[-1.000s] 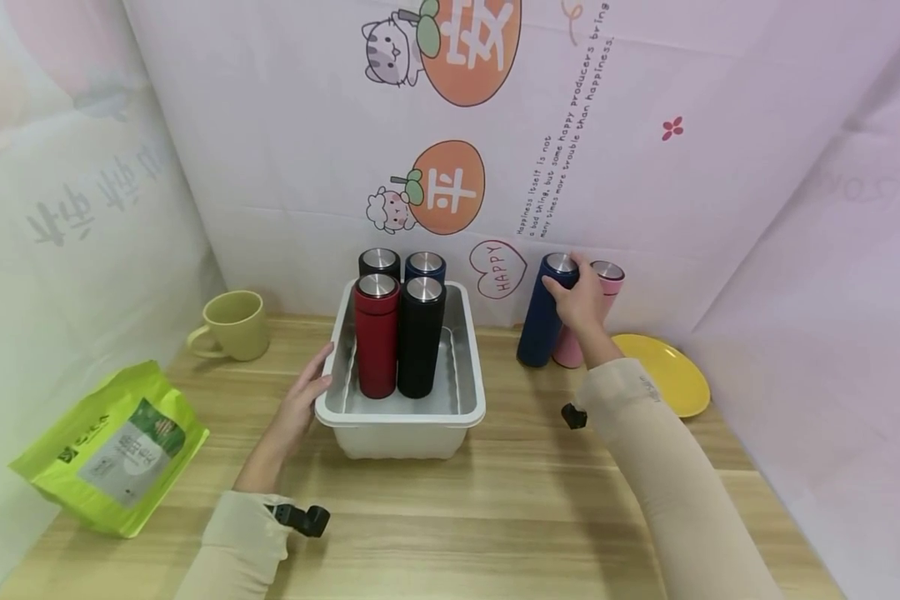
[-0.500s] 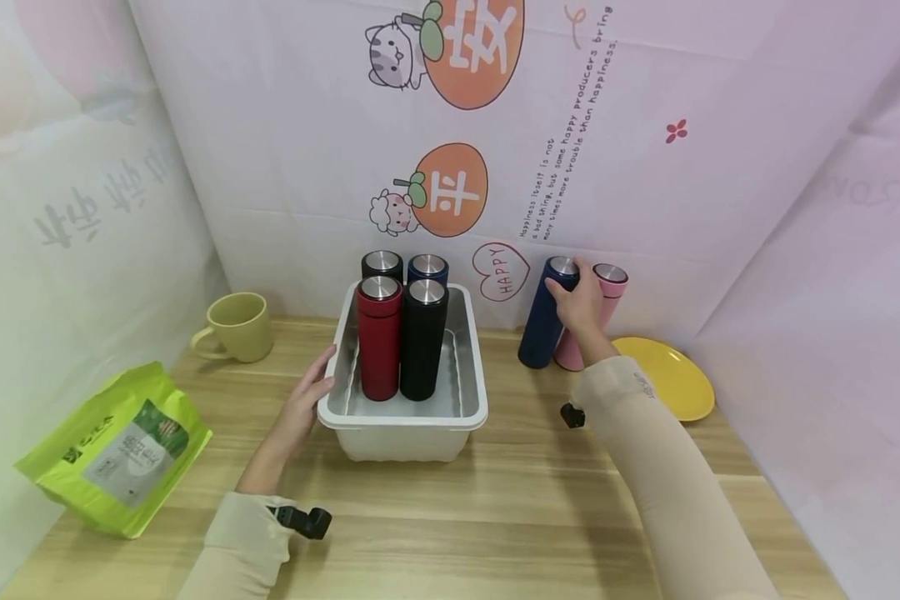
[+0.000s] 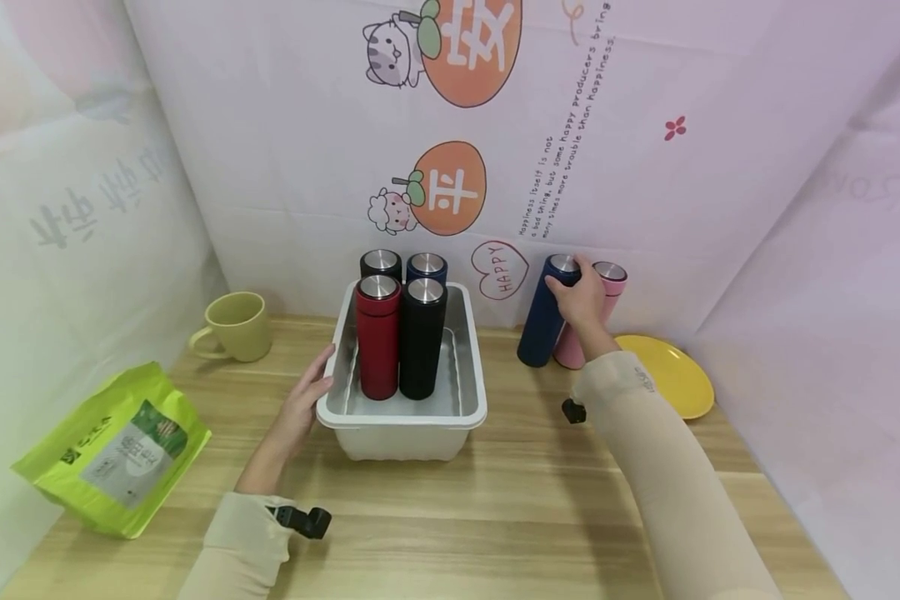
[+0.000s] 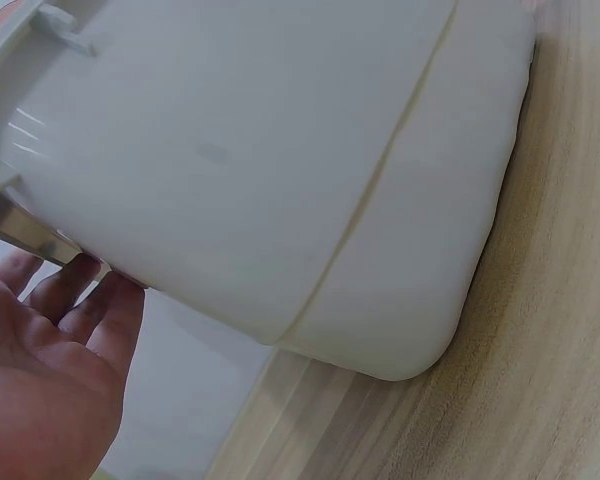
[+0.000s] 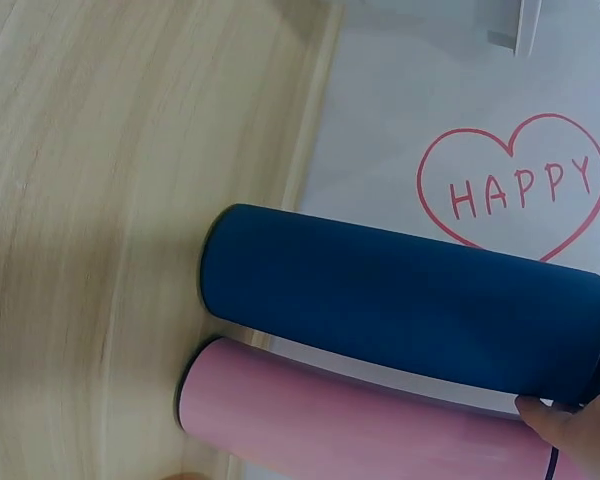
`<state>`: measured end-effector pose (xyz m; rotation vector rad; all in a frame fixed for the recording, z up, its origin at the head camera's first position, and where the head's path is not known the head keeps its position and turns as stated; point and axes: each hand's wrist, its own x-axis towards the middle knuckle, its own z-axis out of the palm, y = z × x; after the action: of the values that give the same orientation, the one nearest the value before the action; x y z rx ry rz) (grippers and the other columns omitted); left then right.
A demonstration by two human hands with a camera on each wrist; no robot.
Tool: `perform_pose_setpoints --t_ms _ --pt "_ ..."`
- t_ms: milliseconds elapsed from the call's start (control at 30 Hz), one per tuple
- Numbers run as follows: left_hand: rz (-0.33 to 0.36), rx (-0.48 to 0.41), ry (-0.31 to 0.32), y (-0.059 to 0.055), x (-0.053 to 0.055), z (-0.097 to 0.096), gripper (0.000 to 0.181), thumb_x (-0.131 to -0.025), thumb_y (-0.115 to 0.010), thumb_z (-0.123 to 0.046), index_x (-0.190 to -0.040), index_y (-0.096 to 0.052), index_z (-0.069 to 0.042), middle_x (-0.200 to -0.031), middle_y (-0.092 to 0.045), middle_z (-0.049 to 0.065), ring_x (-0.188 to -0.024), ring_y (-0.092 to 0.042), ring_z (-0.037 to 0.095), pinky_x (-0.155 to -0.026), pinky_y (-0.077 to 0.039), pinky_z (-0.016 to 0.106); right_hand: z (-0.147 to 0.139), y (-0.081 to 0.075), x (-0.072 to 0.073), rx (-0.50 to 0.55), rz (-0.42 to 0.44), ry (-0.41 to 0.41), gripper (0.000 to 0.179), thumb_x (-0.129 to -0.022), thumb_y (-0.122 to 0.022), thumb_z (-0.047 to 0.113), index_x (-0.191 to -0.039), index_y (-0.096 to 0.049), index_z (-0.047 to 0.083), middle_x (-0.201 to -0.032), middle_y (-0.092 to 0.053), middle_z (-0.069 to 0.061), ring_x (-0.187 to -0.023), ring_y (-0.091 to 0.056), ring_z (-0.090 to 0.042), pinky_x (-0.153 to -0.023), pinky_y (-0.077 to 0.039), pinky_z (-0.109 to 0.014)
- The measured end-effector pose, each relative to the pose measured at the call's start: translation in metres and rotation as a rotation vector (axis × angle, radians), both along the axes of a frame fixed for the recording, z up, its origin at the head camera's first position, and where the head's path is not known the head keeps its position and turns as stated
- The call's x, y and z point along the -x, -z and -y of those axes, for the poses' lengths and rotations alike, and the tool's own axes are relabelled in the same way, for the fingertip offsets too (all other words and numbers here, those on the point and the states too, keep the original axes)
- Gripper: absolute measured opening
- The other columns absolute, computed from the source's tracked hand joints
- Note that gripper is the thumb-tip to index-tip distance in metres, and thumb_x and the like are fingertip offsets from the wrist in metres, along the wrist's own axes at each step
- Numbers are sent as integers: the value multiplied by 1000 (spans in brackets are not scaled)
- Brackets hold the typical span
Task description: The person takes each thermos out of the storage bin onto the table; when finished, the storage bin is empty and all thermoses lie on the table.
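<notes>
My right hand [image 3: 581,298] grips a dark blue thermos [image 3: 540,321] near its silver lid. The thermos stands upright by the back wall, and in the right wrist view the blue thermos [image 5: 400,300] lies alongside a pink thermos [image 5: 350,415], a narrow gap between them. Against the left side of a white plastic bin [image 3: 401,437] rests my left hand [image 3: 303,400], its fingers extended along the rim. Inside the bin stand a red thermos [image 3: 378,350], a black thermos [image 3: 422,346], and behind them another black thermos [image 3: 380,263] and a blue one [image 3: 427,267], both partly hidden.
A yellow plate [image 3: 671,375] lies to the right, partly behind the right sleeve. To the left are a yellow-green mug [image 3: 240,327] and a bright green pouch [image 3: 120,450]. White printed sheets wall the wooden table [image 3: 450,533] at the back and sides.
</notes>
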<state>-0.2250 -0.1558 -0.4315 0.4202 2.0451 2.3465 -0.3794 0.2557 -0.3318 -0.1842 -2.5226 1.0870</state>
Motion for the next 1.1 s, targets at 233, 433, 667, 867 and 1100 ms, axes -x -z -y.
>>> perform_pose_setpoints --t_ms 233,433,667,867,1100 --pt "-11 -8 6 1 -2 -1 56 -101 -32 -6 -153 -12 5 -160 -2 22 -144 -5 36 -114 -8 49 1 -6 -2 -44 -9 -28 66 -93 -67 21 -147 -37 -1 -147 -40 -21 -134 -35 -34 -111 -26 -43" --pt "-11 -7 6 2 -1 -1 56 -101 -33 -6 -153 -13 5 -160 -3 21 -144 -5 35 -114 -9 49 0 -22 -8 -95 -19 -52 63 -92 -67 18 -145 -41 -1 -145 -41 -22 -134 -35 -37 -111 -26 -45" --pt "-2 1 6 3 0 0 57 -101 -32 -6 -154 -13 3 -160 -3 20 -144 -5 34 -114 -11 46 13 -47 -21 -150 -83 -115 61 -91 -68 18 -143 -44 -2 -149 -34 -24 -139 -27 -37 -113 -18 -48" --pt "-4 0 5 2 1 -1 56 -102 -32 -7 -154 -13 3 -160 -3 20 -144 -6 34 -114 -12 43 45 -63 -31 -178 -139 -221 60 -90 -70 16 -142 -45 -2 -147 -38 -23 -138 -29 -36 -113 -20 -44" --pt "-9 -3 0 2 1 0 56 -102 -32 -7 -153 -13 3 -160 -3 21 -144 -5 35 -114 -10 46 84 -66 -42 -192 -157 -358 62 -89 -73 20 -142 -47 2 -146 -42 -17 -136 -34 -31 -111 -25 -43"
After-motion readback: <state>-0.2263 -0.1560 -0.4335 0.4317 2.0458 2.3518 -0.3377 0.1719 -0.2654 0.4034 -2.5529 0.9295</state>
